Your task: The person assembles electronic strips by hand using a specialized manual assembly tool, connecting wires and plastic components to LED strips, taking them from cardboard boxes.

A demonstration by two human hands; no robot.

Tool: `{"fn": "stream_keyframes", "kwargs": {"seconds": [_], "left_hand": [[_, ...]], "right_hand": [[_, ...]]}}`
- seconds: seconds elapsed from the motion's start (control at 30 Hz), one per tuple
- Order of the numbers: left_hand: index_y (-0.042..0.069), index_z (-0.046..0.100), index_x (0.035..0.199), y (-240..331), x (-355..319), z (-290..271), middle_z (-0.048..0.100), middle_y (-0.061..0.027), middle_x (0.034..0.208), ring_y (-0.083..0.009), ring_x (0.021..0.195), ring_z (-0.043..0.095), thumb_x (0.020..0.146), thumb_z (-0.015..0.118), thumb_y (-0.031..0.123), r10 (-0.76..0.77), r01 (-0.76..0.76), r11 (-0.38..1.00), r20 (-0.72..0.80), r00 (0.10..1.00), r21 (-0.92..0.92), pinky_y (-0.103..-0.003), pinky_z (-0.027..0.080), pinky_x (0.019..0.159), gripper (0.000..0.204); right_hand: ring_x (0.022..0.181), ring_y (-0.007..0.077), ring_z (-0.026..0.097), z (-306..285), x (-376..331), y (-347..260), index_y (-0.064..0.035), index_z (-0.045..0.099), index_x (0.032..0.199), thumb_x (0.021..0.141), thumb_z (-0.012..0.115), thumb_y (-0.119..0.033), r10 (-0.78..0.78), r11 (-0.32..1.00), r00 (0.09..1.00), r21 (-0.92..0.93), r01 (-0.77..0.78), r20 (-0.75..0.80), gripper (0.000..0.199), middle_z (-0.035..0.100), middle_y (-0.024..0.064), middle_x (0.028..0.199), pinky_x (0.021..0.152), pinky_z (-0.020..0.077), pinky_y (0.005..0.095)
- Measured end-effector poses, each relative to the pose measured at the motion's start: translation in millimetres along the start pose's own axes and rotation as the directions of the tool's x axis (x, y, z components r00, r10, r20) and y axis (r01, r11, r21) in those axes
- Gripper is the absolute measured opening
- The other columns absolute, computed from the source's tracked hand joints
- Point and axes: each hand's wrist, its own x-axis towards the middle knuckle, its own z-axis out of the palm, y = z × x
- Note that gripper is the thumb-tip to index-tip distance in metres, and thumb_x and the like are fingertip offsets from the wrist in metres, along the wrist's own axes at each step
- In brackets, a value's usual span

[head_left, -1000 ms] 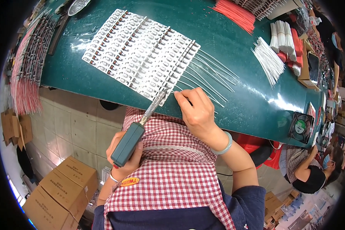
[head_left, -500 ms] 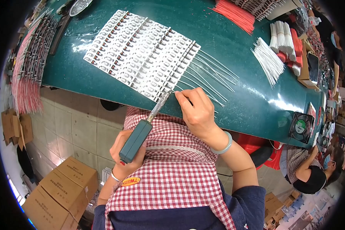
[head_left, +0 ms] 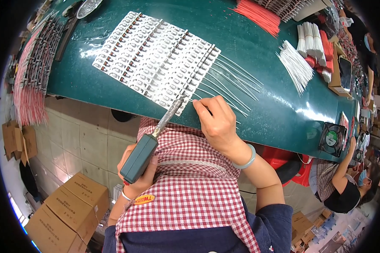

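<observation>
My left hand is wrapped round the dark green handle of a soldering iron. The iron's metal barrel slants up to the near right corner of a white panel of small circuit boards, its tip over the boards there. Close by on the right, my right hand is closed in a pinch on a thin white wire, whose end reaches the panel's edge beside the tip. Several white wires trail rightward from that same edge. Rows of small dark and red parts sit on the panel.
Red wires and loose white wires lie at the back right, near bundled wires and a cardboard box. A fan stands at the right end. Wired boards hang over the left edge. A co-worker sits at right.
My left hand and the soldering iron have shifted slightly left, the tip moving up and left over the panel corner. My right hand stays put. The co-worker's arm has moved up.
</observation>
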Motion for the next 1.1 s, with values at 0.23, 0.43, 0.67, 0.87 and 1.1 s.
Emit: {"fn": "stream_keyframes", "kwargs": {"seconds": [0.23,0.43,0.67,0.87,1.1], "left_hand": [[-0.007,0.068,0.099,-4,-7,-3,0.068,-0.0184,0.094,-0.0292,0.078,0.069,0.074,0.075,-0.001,-0.08,0.081,0.996,0.014,0.997,-0.034,-0.033,0.054,0.067,0.027],[-0.007,0.068,0.095,5,5,-2,0.068,-0.0178,0.091,-0.0292,0.076,0.068,0.073,0.075,-0.002,0.061,-0.061,0.998,-0.007,0.998,0.026,-0.033,0.054,0.065,0.023],[-0.007,0.069,0.091,12,9,-3,0.066,-0.0166,0.088,-0.0285,0.074,0.067,0.072,0.075,-0.003,0.054,-0.057,0.996,0.039,0.998,0.068,-0.033,0.054,0.063,0.021],[-0.006,0.068,0.089,13,9,0,0.065,-0.0155,0.086,-0.0284,0.073,0.067,0.072,0.074,-0.003,0.045,-0.047,0.998,0.038,0.998,0.051,-0.032,0.054,0.063,0.019],[-0.005,0.068,0.092,6,3,-4,0.065,-0.0139,0.084,-0.0256,0.071,0.066,0.074,0.075,-0.002,0.077,-0.079,0.993,0.03,0.997,0.083,-0.032,0.053,0.061,0.02]], "right_hand": [[0.08,0.0236,0.057,2,2,-1,0.002,0.067,0.097,0.07,0.065,-0.003,-0.022,0.999,0.998,-0.037,0.02,-0.057,0.028,0.059,0.0084,0.088,0.065,0.0461,0.0326],[0.079,0.0225,0.056,2,-5,-7,0.0008,0.068,0.097,0.07,0.065,-0.004,-0.028,0.999,0.998,-0.027,0.027,-0.06,0.028,0.058,0.0074,0.088,0.063,0.0426,0.033],[0.078,0.0215,0.056,4,-7,-8,0.001,0.069,0.096,0.069,0.065,-0.002,-0.006,0.999,0.999,-0.032,0.005,-0.042,0.028,0.058,0.0069,0.086,0.062,0.0425,0.0324],[0.078,0.0218,0.056,4,-7,-8,0.0016,0.069,0.096,0.068,0.065,-0.001,-0.012,0.999,0.999,-0.033,0.011,-0.035,0.029,0.058,0.0071,0.086,0.062,0.0428,0.0321],[0.079,0.0217,0.056,5,-6,-7,0.0019,0.069,0.096,0.068,0.065,-0.002,-0.009,0.999,1.0,-0.041,0.007,-0.029,0.028,0.059,0.0073,0.086,0.062,0.0427,0.0319]]}}
